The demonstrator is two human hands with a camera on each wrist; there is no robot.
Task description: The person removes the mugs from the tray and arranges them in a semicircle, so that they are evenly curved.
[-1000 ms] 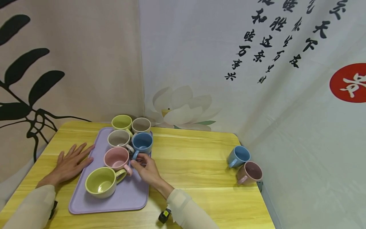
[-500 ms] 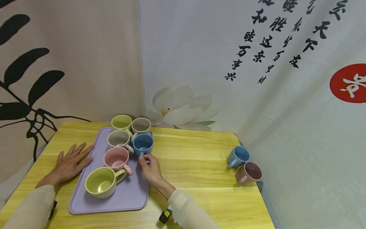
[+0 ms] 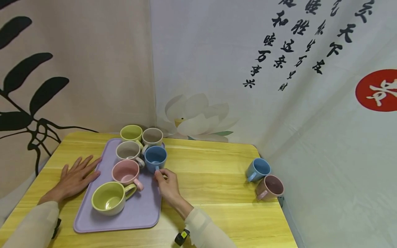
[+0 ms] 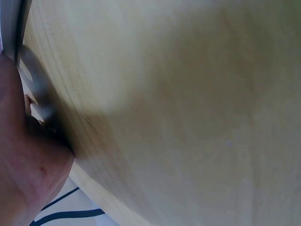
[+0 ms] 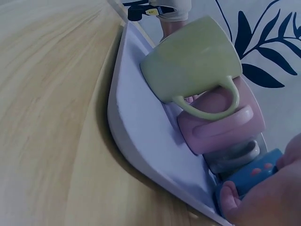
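A lilac tray of mugs is set on a wood-grained table backed by printed cloth. The blue mug at its right edge is pinched by its handle in the right hand; the left hand is laid down, fingers spread, at the left rim.

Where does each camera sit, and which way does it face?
Head: worn on the head, looking forward and down at the table and tray; both sleeves, left grip and right grip show.
Left wrist: worn on that wrist, looking closely at tabletop; part of the left grip shows at the left edge.
Right wrist: worn on that wrist, looking across the tray; part of the right grip, holding the blue mug, shows lower right, the left sleeve at top.
Shared by head and right wrist: tray, pink mug, near green mug.
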